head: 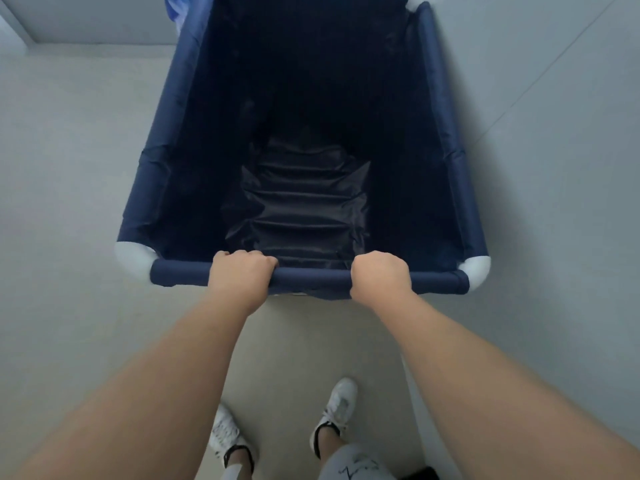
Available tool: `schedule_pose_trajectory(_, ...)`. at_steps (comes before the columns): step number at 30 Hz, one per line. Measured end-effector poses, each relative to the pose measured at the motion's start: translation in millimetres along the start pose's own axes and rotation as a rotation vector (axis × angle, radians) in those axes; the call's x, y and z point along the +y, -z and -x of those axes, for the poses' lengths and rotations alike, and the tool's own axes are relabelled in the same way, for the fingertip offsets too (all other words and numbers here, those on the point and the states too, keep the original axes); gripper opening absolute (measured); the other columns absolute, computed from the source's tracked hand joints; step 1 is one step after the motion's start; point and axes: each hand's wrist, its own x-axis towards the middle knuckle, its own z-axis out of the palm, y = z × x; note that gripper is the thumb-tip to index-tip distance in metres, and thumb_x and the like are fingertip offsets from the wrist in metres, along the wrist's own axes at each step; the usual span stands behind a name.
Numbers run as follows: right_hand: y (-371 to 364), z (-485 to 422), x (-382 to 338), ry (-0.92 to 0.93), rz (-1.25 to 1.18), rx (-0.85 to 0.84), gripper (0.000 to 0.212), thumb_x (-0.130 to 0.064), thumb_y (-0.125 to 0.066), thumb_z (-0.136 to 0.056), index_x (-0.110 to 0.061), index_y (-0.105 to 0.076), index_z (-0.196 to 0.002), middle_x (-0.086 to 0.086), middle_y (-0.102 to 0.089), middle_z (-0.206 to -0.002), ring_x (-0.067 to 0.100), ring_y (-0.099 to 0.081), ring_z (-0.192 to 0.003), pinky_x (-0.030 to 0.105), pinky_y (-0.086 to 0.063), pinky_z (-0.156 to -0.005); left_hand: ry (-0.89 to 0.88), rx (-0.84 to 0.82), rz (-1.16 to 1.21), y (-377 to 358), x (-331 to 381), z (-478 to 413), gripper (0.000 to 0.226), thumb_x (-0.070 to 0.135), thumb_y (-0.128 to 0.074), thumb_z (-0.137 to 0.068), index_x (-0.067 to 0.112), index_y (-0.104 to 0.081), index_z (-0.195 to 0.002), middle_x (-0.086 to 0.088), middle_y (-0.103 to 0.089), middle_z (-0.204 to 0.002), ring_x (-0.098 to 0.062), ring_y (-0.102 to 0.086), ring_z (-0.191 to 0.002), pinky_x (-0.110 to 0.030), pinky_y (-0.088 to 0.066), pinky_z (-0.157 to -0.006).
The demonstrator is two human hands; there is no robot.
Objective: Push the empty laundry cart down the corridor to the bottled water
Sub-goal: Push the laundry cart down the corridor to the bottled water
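Both hands, left hand (240, 271) and right hand (381, 275), are gripping the near rail (311, 279) of the empty navy laundry cart (166, 161) on a grey floor (62, 202).

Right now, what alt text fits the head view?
Both hands, left hand and right hand, grip the near rail of an empty navy fabric laundry cart on a grey floor. White sneakers show below.

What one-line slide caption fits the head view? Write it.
Both hands, left hand and right hand, grip the near rail of an empty navy laundry cart on a pale floor.
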Motion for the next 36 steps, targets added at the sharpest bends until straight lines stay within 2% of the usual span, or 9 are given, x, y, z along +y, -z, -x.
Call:
schedule_pose_trajectory(7, 0, -10, 5, -0.005, -0.071, 0.019, 0.009, -0.014, -0.059, -0.079, -0.019, -0.057, -0.085, 0.0, -0.053, -0.069, 0.018, -0.047, -0.055, 0.03, -0.039, -0.05, 0.013, -0.031, 0.0, 7, -2, -14, 0.022, 0.02, -0.056, -0.087, 0.035, -0.058, -0.102, 0.009, -0.059, -0.091, -0.018, -0.055, -0.081, -0.036, -0.034, -0.075)
schedule_pose_trajectory(12, -4, -20, 11, -0.008, -0.115, 0.075, 0.009, -0.014, -0.059, -0.079, -0.019, -0.058, -0.087, 0.0, -0.05, -0.065, 0.019, -0.047, -0.053, 0.029, -0.031, -0.045, 0.027, -0.046, -0.016, 11, -1, -26, 0.024, 0.018, -0.055, -0.088, 0.036, -0.058, -0.104, 0.008, -0.06, -0.093, -0.019, -0.056, -0.084, -0.037, -0.04, -0.08)
schedule_pose_trajectory(15, -2, -25, 13, 0.003, -0.105, 0.085, 0.008, -0.015, -0.059, -0.078, -0.02, -0.055, -0.08, 0.0, -0.051, -0.064, 0.019, -0.045, -0.052, 0.028, -0.028, -0.042, 0.035, -0.021, -0.035, 10, -1, -30, 0.024, 0.018, -0.056, -0.087, 0.035, -0.059, -0.103, 0.009, -0.06, -0.094, -0.018, -0.056, -0.085, -0.037, -0.042, -0.081)
schedule_pose_trajectory(22, -1, -27, 12, 0.005, -0.109, 0.071, 0.025, -0.013, -0.062, -0.074, -0.021, -0.041, -0.064, -0.001, -0.05, -0.063, 0.019, -0.044, -0.051, 0.028, -0.026, -0.042, 0.054, -0.018, -0.043, 9, 0, -31, 0.024, 0.018, -0.055, -0.086, 0.037, -0.06, -0.101, 0.01, -0.06, -0.093, -0.017, -0.056, -0.086, -0.037, -0.043, -0.083)
schedule_pose_trajectory(28, 0, -23, 12, 0.001, -0.106, 0.037, 0.01, -0.014, -0.061, -0.075, -0.02, -0.054, -0.076, 0.0, -0.052, -0.064, 0.02, -0.046, -0.051, 0.029, -0.027, -0.042, 0.068, 0.006, -0.022, 7, 3, -26, 0.028, 0.017, -0.055, -0.087, 0.038, -0.06, -0.104, 0.011, -0.061, -0.099, -0.017, -0.055, -0.092, -0.036, -0.042, -0.086)
schedule_pose_trajectory(36, -5, -13, 16, 0.043, -0.087, 0.056, 0.01, -0.015, -0.059, -0.077, -0.021, -0.061, -0.085, -0.002, -0.051, -0.064, 0.018, -0.044, -0.052, 0.029, -0.029, -0.043, 0.064, 0.067, -0.007, 2, 7, -14, 0.029, 0.018, -0.056, -0.085, 0.04, -0.061, -0.103, 0.012, -0.062, -0.097, -0.015, -0.057, -0.092, -0.034, -0.041, -0.084)
